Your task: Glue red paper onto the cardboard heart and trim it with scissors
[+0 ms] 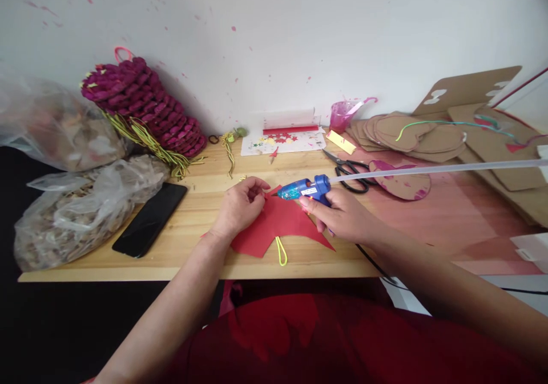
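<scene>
My right hand [340,215] is wrapped round the grip of a blue hot glue gun [311,189]. A long translucent glue stick [428,169] runs out of its back end to the right. The gun's nozzle points left, at the upper point of a red paper star [274,224] lying on the table. My left hand [245,204] has its fingers curled and pinched at that upper part of the paper, close to the nozzle; the fingertips are partly hidden. A yellow cord loop [281,251] sticks out from the star's near edge.
Black-handled scissors [351,173] lie right of the glue gun, near cardboard discs [398,132]. A black phone [149,219], plastic bags [94,213] and a magenta woven piece [149,107] are left. Small stars [280,138] lie on white card at the back.
</scene>
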`<action>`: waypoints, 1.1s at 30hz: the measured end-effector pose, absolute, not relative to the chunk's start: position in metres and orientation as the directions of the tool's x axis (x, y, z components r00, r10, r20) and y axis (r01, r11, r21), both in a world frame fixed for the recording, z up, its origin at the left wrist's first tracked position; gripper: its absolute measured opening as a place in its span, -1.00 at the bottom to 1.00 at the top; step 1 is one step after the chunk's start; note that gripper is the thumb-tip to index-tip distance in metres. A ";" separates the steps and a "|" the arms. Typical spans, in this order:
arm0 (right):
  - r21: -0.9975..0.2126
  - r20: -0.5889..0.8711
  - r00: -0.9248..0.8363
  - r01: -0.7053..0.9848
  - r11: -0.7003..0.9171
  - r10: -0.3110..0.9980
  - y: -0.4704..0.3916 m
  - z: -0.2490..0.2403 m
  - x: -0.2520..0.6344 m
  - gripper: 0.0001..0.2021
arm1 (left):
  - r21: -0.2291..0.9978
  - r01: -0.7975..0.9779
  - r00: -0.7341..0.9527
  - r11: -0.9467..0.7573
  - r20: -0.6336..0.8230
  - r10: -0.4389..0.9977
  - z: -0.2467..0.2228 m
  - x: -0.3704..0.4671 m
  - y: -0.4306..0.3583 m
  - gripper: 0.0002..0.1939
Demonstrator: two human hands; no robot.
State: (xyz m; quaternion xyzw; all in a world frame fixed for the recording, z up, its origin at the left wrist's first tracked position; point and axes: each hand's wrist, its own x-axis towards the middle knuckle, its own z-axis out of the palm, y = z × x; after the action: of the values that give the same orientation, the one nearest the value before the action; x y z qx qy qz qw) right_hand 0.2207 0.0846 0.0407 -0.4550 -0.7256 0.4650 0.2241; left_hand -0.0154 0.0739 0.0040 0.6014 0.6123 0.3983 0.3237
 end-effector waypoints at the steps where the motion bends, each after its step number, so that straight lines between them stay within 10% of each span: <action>1: -0.872 -0.096 -0.486 0.462 0.162 0.869 0.085 0.041 0.219 -0.57 | 0.879 0.475 -0.065 -0.041 0.081 0.995 0.003 -0.016 0.074 -0.72; 33: -0.732 0.033 -0.545 0.558 0.391 0.838 0.089 0.041 0.210 -0.61 | 0.876 0.474 -0.061 -0.087 0.132 0.989 0.008 -0.013 0.066 -0.71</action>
State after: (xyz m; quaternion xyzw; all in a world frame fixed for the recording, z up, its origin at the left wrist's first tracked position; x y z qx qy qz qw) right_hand 0.2103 0.0887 0.0410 -0.4314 -0.8088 0.3438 0.2036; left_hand -0.0130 0.0656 0.0084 0.6103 0.5994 0.4138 0.3114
